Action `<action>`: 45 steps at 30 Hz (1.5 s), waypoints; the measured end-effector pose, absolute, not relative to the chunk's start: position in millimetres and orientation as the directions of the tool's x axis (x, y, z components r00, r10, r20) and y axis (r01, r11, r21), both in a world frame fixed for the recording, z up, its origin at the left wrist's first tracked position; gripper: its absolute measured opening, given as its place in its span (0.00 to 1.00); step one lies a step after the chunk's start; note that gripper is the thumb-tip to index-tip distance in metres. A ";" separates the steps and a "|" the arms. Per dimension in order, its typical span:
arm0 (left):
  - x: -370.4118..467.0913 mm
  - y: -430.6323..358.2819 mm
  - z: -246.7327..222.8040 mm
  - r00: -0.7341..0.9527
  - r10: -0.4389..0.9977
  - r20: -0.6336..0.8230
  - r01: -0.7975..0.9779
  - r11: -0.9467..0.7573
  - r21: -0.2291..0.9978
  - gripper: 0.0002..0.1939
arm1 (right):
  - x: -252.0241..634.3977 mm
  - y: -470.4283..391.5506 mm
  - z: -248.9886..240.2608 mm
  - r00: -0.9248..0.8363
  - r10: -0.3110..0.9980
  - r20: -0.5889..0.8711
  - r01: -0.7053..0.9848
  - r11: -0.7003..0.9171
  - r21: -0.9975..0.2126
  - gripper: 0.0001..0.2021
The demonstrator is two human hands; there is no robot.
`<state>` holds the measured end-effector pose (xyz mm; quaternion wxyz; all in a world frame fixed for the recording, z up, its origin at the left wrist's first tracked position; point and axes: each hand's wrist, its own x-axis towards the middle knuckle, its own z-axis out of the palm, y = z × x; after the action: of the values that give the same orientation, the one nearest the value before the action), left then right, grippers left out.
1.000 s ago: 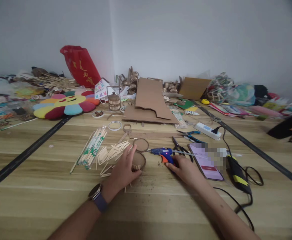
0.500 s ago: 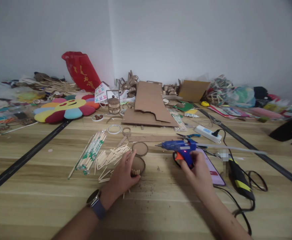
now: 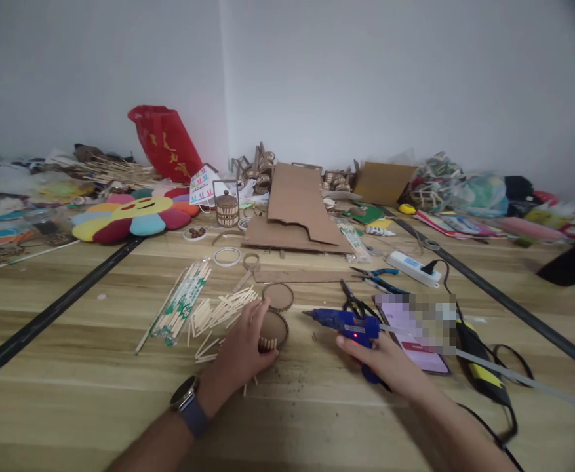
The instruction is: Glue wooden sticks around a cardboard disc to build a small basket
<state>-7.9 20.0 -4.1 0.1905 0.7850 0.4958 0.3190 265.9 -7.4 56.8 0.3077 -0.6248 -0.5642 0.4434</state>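
Note:
My right hand [image 3: 383,360] is wrapped round the grip of a blue hot glue gun [image 3: 339,321]. A red light glows on its body, a long translucent glue stick trails from its back, and its nozzle points left. My left hand [image 3: 245,341], wearing a watch, curls round the left side of a round cardboard base [image 3: 274,326], thumb at the near side and fingers at the far side. Short upright sticks [image 3: 268,343] line its near edge, partly hidden by the hand. A second cardboard round [image 3: 278,297] lies just beyond. Loose cut sticks [image 3: 223,308] lie left of the hand.
Packaged sticks [image 3: 183,301] lie at left. Scissors [image 3: 353,298], pliers [image 3: 378,272], a phone [image 3: 427,357] and a power strip [image 3: 412,269] lie at right, with a black-yellow tool [image 3: 484,367] and its cord. Cardboard sheets [image 3: 297,203] and a small stick-built bucket [image 3: 227,208] stand behind.
My right hand has lowered the glue gun and brought its nozzle left, closer to the cardboard base, uncovering the scissors. My left hand stays on the base.

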 end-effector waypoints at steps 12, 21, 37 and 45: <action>-8.9 19.8 -9.0 0.300 0.898 0.322 0.660 -0.439 0.610 0.48 | 246.6 -17.5 30.6 -0.214 0.970 -0.119 0.363 -0.034 -0.931 0.30; -9.7 21.1 -12.3 0.297 0.893 0.338 0.643 -0.449 0.620 0.48 | 246.5 -20.2 33.1 -0.243 0.962 -0.127 0.434 -0.010 -0.901 0.34; -14.2 22.8 -16.8 0.296 0.898 0.325 0.642 -0.439 0.629 0.50 | 245.7 -24.6 29.5 -0.303 0.942 -0.147 0.512 0.031 -0.858 0.31; -13.9 23.4 -18.4 0.295 0.898 0.327 0.641 -0.439 0.629 0.51 | 243.2 -25.5 14.5 -0.235 0.971 -0.042 0.624 0.117 -0.773 0.26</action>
<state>-13.9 23.4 -18.4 0.1938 0.7809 0.4928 0.3313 243.2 -25.5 14.5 0.2494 -0.5660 -0.7045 0.3480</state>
